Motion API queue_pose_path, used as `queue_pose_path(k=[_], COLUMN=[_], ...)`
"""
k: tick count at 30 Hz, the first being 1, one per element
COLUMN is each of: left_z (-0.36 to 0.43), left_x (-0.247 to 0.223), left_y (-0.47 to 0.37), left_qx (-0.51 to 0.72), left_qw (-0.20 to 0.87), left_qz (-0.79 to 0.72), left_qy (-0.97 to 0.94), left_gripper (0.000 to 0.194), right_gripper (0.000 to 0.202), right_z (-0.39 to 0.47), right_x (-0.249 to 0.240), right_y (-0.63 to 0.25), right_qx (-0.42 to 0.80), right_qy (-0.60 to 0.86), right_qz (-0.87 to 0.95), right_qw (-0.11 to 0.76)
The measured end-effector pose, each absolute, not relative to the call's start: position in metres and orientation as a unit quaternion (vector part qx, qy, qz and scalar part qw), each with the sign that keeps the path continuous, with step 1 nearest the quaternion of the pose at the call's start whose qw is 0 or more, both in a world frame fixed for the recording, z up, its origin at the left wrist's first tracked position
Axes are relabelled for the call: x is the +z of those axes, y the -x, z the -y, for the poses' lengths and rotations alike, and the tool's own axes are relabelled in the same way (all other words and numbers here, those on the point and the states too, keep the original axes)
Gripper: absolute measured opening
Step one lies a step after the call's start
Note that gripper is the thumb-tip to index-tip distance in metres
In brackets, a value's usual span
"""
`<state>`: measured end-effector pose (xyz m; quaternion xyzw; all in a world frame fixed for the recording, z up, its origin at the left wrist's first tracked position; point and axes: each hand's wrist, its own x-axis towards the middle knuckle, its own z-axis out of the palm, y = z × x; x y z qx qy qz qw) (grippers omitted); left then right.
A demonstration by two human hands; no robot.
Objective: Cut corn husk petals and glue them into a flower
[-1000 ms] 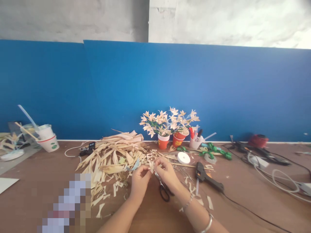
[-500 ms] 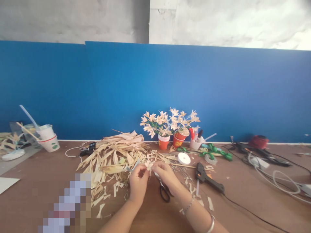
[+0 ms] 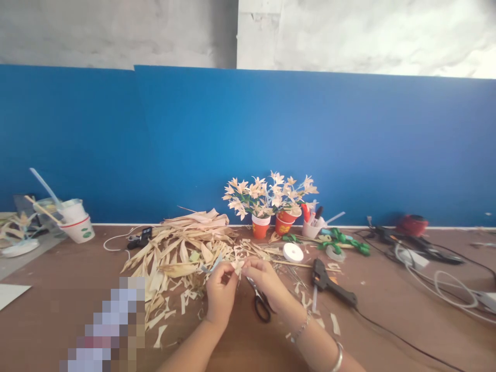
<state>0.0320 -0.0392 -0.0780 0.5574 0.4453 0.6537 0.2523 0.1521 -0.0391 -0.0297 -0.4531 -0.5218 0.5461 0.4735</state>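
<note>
Near the middle of the table, my left hand [image 3: 221, 294] pinches a small pale husk flower [image 3: 237, 266] between thumb and fingertips. My right hand [image 3: 265, 279] closes its fingers at the flower's right side. Black-handled scissors [image 3: 262, 309] lie just below my right hand, their blades partly hidden by it. A heap of dried husks [image 3: 186, 243] spreads behind and left of my hands, with small cut scraps [image 3: 160, 336] around it. Behind them, finished pale flowers [image 3: 258, 191] stand in red paper cups [image 3: 261, 227].
A glue gun [image 3: 327, 284] with its cord lies to the right, near a white tape roll [image 3: 293, 252] and green pieces [image 3: 344, 242]. White cups [image 3: 79, 227] stand far left. Cables [image 3: 437, 281] and a red object [image 3: 413, 226] are far right, before a blue partition [image 3: 248, 134].
Both hands stay almost in place. The fingertips have shifted slightly at the small flower, whose petals now show a little more clearly.
</note>
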Motion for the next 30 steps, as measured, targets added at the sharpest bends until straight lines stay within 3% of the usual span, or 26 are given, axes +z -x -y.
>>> queue_pose_path(k=[12,23,30], left_z=[0.035,0.036,0.038], left_x=[-0.088,-0.091,-0.086], left_y=[-0.033,-0.032,-0.032], left_qx=[0.624,0.604,0.603], left_qw=[0.405,0.335,0.310], left_qz=[-0.456,-0.456,-0.444], left_qy=[-0.490,-0.562,-0.586], left_gripper=[0.014,0.013,0.013], right_gripper=[0.017,0.012,0.010], right_z=[0.031,0.035,0.034], right_x=[-0.038,-0.034,-0.038], right_y=[-0.159,-0.159,-0.157], right_qx=[0.515,0.387,0.404], right_qy=[0.483,0.481,0.468], right_qz=[0.505,0.611,0.609], right_qw=[0.497,0.496,0.496])
